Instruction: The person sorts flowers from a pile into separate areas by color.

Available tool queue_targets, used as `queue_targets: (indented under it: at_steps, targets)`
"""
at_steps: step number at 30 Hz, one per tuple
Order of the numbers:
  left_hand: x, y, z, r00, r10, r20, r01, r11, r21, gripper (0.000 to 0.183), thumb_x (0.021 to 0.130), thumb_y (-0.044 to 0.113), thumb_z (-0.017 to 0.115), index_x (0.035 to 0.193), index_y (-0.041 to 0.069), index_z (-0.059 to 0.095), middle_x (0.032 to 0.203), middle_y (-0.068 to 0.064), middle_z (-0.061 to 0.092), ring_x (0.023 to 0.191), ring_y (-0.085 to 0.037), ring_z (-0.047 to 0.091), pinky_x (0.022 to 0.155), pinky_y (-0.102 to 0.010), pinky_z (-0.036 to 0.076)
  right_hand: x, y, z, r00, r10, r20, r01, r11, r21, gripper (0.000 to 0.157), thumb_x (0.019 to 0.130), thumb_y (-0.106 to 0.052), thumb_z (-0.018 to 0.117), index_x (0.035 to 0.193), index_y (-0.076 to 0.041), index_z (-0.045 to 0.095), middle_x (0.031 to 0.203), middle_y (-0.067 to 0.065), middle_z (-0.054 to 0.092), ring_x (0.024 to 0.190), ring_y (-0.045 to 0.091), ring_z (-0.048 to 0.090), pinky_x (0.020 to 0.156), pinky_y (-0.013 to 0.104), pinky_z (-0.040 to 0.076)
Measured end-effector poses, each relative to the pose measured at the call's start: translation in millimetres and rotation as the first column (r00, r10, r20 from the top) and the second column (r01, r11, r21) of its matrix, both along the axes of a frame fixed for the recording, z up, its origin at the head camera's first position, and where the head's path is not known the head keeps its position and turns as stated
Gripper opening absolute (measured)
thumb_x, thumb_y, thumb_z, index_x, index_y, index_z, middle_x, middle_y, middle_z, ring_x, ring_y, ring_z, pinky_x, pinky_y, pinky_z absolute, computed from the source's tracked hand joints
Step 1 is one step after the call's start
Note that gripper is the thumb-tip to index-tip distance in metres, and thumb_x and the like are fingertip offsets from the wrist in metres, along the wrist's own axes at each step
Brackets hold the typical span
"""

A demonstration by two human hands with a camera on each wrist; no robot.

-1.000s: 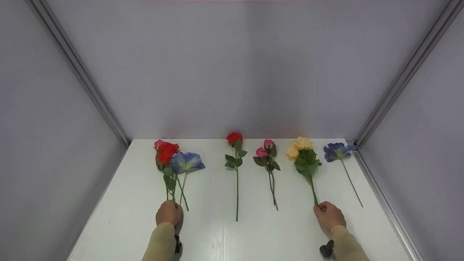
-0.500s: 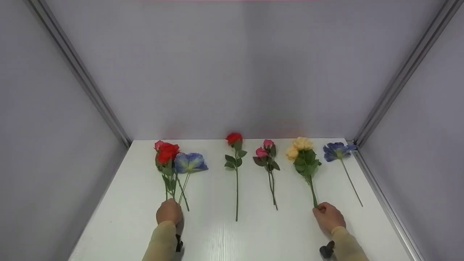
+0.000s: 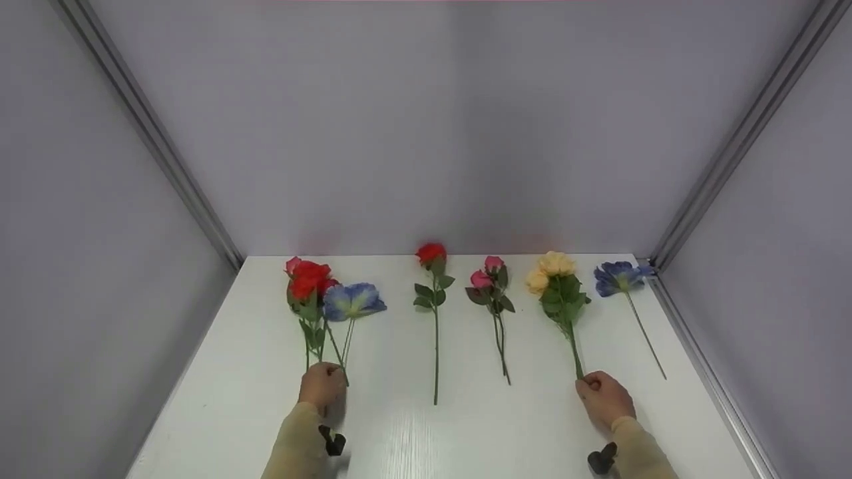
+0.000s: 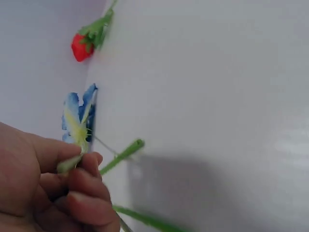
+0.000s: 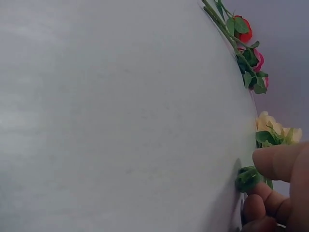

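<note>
At the left, my left hand (image 3: pixel 323 384) pinches a stem leading to the blue flower (image 3: pixel 355 302); the stem's end (image 4: pixel 70 164) shows between thumb and finger in the left wrist view. Right beside the blue head, a red flower (image 3: pixel 309 279) with a pink bloom behind it overlaps it, their green stems crossing near the hand. On the right, my right hand (image 3: pixel 606 399) pinches the lower stems of the pale yellow flowers (image 3: pixel 556 264) between thumb and fingers. Their cut green ends (image 5: pixel 247 179) poke out of the grip in the right wrist view, blooms toward the back wall.
Between the hands lie a single red rose (image 3: pixel 435 293) and a pair of pink roses (image 3: pixel 491 279). Another blue flower (image 3: pixel 620 278) lies at the far right, by the side wall. Grey panels enclose the white table (image 3: pixel 399 439) at the back and both sides.
The left hand has turned and shifted slightly right, and the blue flower beside it has moved a little right. My right hand and the yellow flowers have barely moved.
</note>
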State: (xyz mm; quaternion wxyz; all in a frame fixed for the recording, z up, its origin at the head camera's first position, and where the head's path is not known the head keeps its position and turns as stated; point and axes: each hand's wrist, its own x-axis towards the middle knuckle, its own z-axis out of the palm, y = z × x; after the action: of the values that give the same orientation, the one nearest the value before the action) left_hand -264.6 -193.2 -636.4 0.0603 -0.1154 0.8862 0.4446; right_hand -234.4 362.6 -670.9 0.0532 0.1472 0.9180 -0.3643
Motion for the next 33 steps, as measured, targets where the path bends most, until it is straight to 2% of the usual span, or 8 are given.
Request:
queue_targets:
  at_steps: [4,9,14,17,21,25,30,33]
  targets:
    - [-0.1,9,1.1,1.000,-0.024,0.006,0.023,0.977,0.213,0.023,0.095,0.007,0.053,0.108,-0.009,0.064,0.077,-0.012,0.062,0.061,-0.015,0.053,0.056,-0.029,0.044,4.6,-3,4.0,0.996,-0.073,-0.052,0.069,0.994,-0.083,0.035,0.098,-0.032,0.055,0.117,-0.003,0.057,0.097,0.007,0.062,0.086,0.020,0.059,0.071,0.032,0.044]
    - [0.6,22,8.9,1.000,0.006,0.024,-0.015,0.902,0.432,0.029,0.095,0.006,0.056,0.117,-0.012,0.057,0.093,-0.017,0.062,0.072,-0.017,0.057,0.062,-0.029,0.047,6.4,-19,16.8,0.982,-0.095,-0.164,0.073,0.987,-0.141,0.030,0.097,-0.027,0.056,0.116,-0.003,0.058,0.095,0.008,0.060,0.084,0.020,0.054,0.068,0.029,0.044]
    - [0.1,43,23.6,0.999,0.044,-0.005,-0.034,0.837,0.546,0.026,0.096,0.010,0.058,0.115,-0.008,0.055,0.096,-0.016,0.060,0.075,-0.017,0.058,0.064,-0.029,0.048,4.9,-42,30.6,0.970,-0.037,-0.242,-0.014,0.978,-0.206,0.026,0.097,-0.025,0.059,0.110,-0.003,0.063,0.094,0.007,0.061,0.085,0.018,0.054,0.069,0.026,0.045]
    - [1.4,58,32.1,0.999,0.026,-0.036,0.001,0.796,0.605,0.027,0.096,0.013,0.060,0.115,-0.005,0.054,0.093,-0.013,0.059,0.075,-0.017,0.056,0.065,-0.030,0.047,5.1,-57,36.8,0.962,-0.006,-0.274,-0.064,0.968,-0.244,0.023,0.095,-0.023,0.062,0.106,-0.004,0.065,0.092,0.005,0.062,0.085,0.017,0.055,0.071,0.025,0.045]
    - [5.5,81,40.1,0.997,-0.015,-0.074,0.060,0.761,0.646,0.029,0.095,0.016,0.061,0.115,-0.003,0.053,0.091,-0.010,0.058,0.076,-0.018,0.054,0.068,-0.032,0.046,6.2,-79,45.1,0.955,0.032,-0.296,-0.132,0.937,-0.324,0.015,0.093,-0.020,0.065,0.100,-0.007,0.067,0.088,0.003,0.062,0.081,0.015,0.056,0.070,0.025,0.046]
    - [12.0,109,48.8,0.994,-0.051,-0.097,0.101,0.761,0.641,0.025,0.094,0.015,0.062,0.112,-0.001,0.055,0.090,-0.008,0.057,0.075,-0.018,0.054,0.069,-0.034,0.047,7.3,-104,53.6,0.953,0.107,-0.284,-0.215,0.898,-0.384,0.015,0.093,-0.023,0.065,0.098,-0.009,0.066,0.087,0.004,0.062,0.080,0.016,0.056,0.068,0.025,0.046]
    - [19.1,149,59.0,0.976,-0.144,-0.164,0.213,0.787,0.578,0.018,0.092,0.012,0.064,0.106,0.002,0.057,0.089,-0.007,0.058,0.072,-0.017,0.055,0.065,-0.032,0.048,6.3,-130,63.3,0.937,0.217,-0.274,-0.317,0.857,-0.406,0.023,0.095,-0.030,0.062,0.101,-0.008,0.066,0.090,0.009,0.063,0.082,0.023,0.057,0.068,0.026,0.047]
    - [22.5,171,63.0,0.961,-0.194,-0.197,0.271,0.805,0.528,0.015,0.091,0.013,0.066,0.102,0.006,0.059,0.088,-0.005,0.058,0.071,-0.016,0.055,0.061,-0.029,0.048,3.7,-142,70.7,0.932,0.240,-0.271,-0.339,0.841,-0.421,0.026,0.095,-0.034,0.060,0.101,-0.010,0.067,0.091,0.012,0.063,0.082,0.026,0.057,0.066,0.027,0.047]
